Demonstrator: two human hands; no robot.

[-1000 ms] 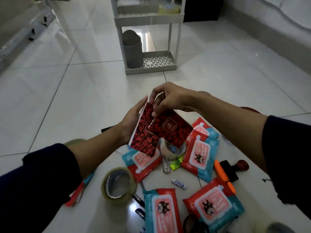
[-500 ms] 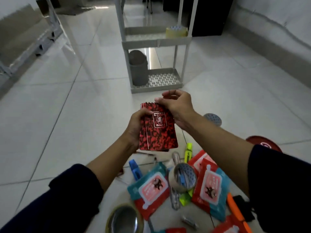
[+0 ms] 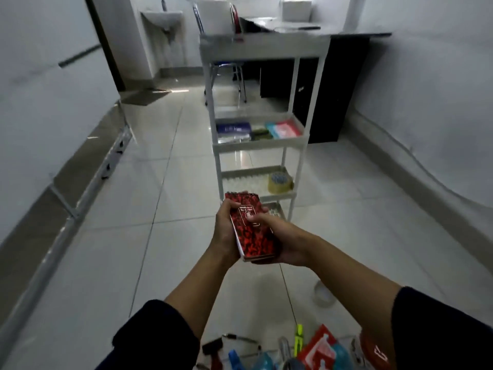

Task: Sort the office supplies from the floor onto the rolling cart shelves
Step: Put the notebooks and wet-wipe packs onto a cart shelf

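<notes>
Holding a red spiral notepad (image 3: 252, 231), light and stiff, both hands' fingers clamp its long edges before the rolling cart (image 3: 260, 145).

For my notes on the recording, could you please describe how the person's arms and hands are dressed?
Both hands, left hand and right hand, are bare, with no gloves; no rings or watch show. Forearms are uncovered. Dark sleeves, left sleeve and right sleeve, are pushed up near the elbows.
</notes>
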